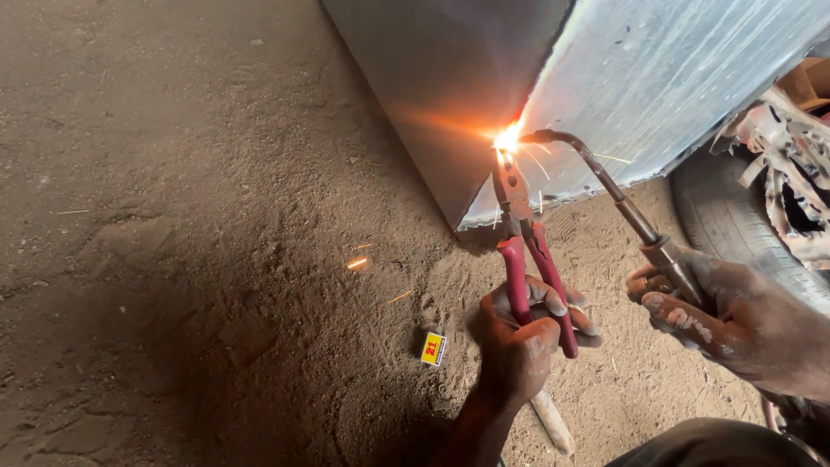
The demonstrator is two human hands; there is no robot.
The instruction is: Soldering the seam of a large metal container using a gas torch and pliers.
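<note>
Left hand (pixel 519 342) wraps the red handles of a pair of pliers (pixel 527 251), fingers curled tight round both grips, squeezing them together. Plier nose points up and away to the corner edge of a grey sheet-metal panel (pixel 657 78), tip sits right at the bright flame spot (pixel 507 138); whether the nose actually pinches the metal edge is lost in the glare. Right hand (pixel 726 320) is closed round the brass handle of a gas torch (pixel 618 195), fingers wrapped, thumb side up. Torch neck runs up-left from the hand and bends over so the nozzle meets the same glowing spot, just right of the plier tip. Sparks scatter from the spot, a few land on the dirt ground (pixel 173 259) to the left. Small yellow and red matchbox (pixel 433 348) lies on the dirt just left of the left hand, apart from it. A pale wooden stick (pixel 552 421) lies on the ground near the left wrist. Far right: dark tyre (pixel 735 225) and rusty torn metal (pixel 791 173) above it, behind the right hand
</note>
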